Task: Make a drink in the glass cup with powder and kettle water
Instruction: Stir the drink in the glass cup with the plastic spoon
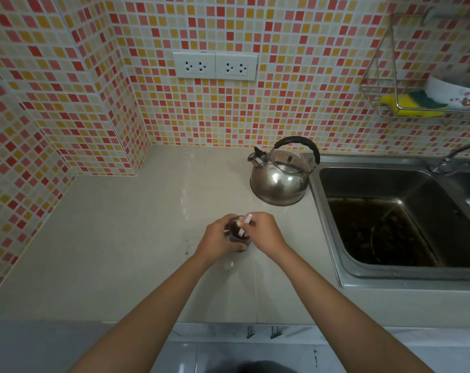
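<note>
Two hands meet mid-counter (120, 238): left hand (219, 239) wraps one glass cup (237, 236) of dark liquid; right hand (264, 232) pinches one white stick (245, 225) inside it. One kettle (281, 175) stands at the sink (333, 238) edge.

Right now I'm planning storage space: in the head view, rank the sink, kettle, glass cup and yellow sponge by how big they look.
1. sink
2. kettle
3. yellow sponge
4. glass cup

The sponge and cup are unsure: the left hand and right hand partly cover the cup.
</note>
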The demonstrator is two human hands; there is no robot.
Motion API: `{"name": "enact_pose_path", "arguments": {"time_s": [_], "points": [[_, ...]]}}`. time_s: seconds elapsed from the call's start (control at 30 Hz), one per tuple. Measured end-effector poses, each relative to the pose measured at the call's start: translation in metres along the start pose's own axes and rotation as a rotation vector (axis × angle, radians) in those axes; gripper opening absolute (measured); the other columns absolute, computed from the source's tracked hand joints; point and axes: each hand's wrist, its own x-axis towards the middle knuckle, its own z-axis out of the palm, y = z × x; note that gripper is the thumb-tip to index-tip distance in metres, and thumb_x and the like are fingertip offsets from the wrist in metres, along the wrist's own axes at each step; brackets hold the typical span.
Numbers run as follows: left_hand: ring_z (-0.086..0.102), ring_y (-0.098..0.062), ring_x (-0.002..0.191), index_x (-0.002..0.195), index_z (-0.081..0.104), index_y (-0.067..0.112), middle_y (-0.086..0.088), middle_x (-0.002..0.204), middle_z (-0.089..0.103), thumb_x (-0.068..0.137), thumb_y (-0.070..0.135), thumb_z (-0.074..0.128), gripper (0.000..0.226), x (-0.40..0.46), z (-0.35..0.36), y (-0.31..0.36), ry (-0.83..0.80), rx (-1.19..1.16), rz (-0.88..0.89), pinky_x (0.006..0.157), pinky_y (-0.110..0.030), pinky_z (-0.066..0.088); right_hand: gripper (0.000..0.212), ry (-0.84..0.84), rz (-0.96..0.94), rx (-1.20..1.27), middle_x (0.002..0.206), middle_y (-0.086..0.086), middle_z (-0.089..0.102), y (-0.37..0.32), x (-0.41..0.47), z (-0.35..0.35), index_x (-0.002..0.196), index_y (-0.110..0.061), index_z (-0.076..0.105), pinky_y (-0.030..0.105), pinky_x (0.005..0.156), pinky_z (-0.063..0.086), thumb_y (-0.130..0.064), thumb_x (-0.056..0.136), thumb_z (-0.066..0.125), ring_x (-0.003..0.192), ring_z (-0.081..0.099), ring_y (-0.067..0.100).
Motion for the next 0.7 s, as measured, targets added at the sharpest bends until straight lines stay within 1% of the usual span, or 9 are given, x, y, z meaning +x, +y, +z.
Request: {"name": "enact_pose_path", "arguments": {"time_s": [0.07,0.17,0.27,0.33,0.4,0.5,0.53,0.63,0.7], "points": [[0.066,-0.016,0.100,0.119,0.061,0.024,0.003,0.110,0.070,0.054,0.015,0.089,0.072,-0.0002,-0.0005,0.0001,-0.002,0.003,0.009,0.093,-0.031,0.054,0.023,-0.014,-0.038,0.007,0.079,0.013,0.070,-0.0033,0.0004,0.0010,0.083,-0.005,0.071,0.032,0.065,0.047,-0.021,0.091,0.055,0.068,0.060,0.024],[0.063,-0.018,0.106,0.124,0.059,0.022,0.001,0.117,0.067,0.054,0.016,0.090,0.077,0.0007,0.0000,0.0000,-0.004,0.004,-0.006,0.096,-0.029,0.051,0.022,0.023,-0.030,-0.083,0.081,0.012,0.069,-0.0002,0.0034,-0.0054,0.086,-0.009,0.070,0.033,0.066,0.049,-0.019,0.092,0.052,0.071,0.061,0.025],[0.061,-0.019,0.108,0.124,0.057,0.023,0.000,0.120,0.065,0.054,0.017,0.090,0.078,0.0013,0.0013,-0.0007,0.003,0.004,-0.024,0.098,-0.031,0.050,0.023,0.056,0.017,-0.115,0.079,0.015,0.068,0.0045,0.0026,-0.0067,0.080,-0.004,0.068,0.033,0.066,0.049,-0.017,0.092,0.052,0.073,0.063,0.029],[0.063,-0.018,0.104,0.122,0.059,0.024,0.002,0.116,0.067,0.054,0.017,0.090,0.075,0.0009,0.0010,-0.0009,0.002,0.004,-0.020,0.096,-0.031,0.052,0.025,0.025,0.022,-0.048,0.079,0.015,0.070,0.0011,0.0013,-0.0020,0.081,-0.001,0.070,0.034,0.068,0.051,-0.017,0.091,0.054,0.074,0.064,0.028],[0.066,-0.017,0.099,0.115,0.062,0.028,0.005,0.107,0.069,0.053,0.017,0.089,0.069,0.0005,0.0005,-0.0008,-0.001,0.001,-0.007,0.087,-0.025,0.054,0.023,0.002,-0.001,0.005,0.080,0.014,0.071,-0.0035,0.0006,0.0010,0.083,-0.003,0.071,0.034,0.070,0.051,-0.019,0.090,0.056,0.074,0.064,0.027],[0.065,-0.013,0.099,0.112,0.061,0.031,0.010,0.104,0.067,0.052,0.016,0.090,0.068,-0.0001,-0.0004,0.0012,-0.003,0.000,-0.009,0.081,-0.010,0.047,0.022,0.047,-0.009,-0.020,0.080,0.014,0.070,-0.0016,0.0019,-0.0024,0.083,-0.006,0.070,0.034,0.067,0.050,-0.017,0.091,0.053,0.074,0.064,0.028],[0.064,-0.014,0.101,0.114,0.060,0.030,0.009,0.105,0.066,0.052,0.015,0.090,0.070,0.0003,-0.0002,0.0012,-0.003,-0.002,-0.014,0.083,-0.011,0.046,0.023,0.067,0.007,-0.043,0.079,0.014,0.070,0.0008,0.0020,-0.0042,0.081,-0.006,0.069,0.033,0.065,0.049,-0.017,0.091,0.052,0.074,0.064,0.029],[0.064,-0.018,0.104,0.117,0.060,0.024,0.004,0.110,0.067,0.052,0.014,0.090,0.072,0.0013,0.0004,-0.0002,0.003,-0.009,-0.016,0.093,-0.025,0.051,0.024,0.065,0.048,-0.063,0.078,0.016,0.069,0.0026,0.0016,-0.0039,0.079,-0.003,0.068,0.031,0.065,0.047,-0.017,0.091,0.053,0.073,0.063,0.029],[0.065,-0.019,0.101,0.115,0.062,0.025,0.002,0.108,0.069,0.053,0.014,0.089,0.069,0.0018,0.0004,-0.0012,0.003,-0.010,-0.004,0.093,-0.031,0.054,0.026,0.033,0.029,-0.012,0.079,0.016,0.070,-0.0021,-0.0001,0.0011,0.080,-0.001,0.070,0.030,0.065,0.046,-0.016,0.092,0.052,0.070,0.063,0.026]]}}
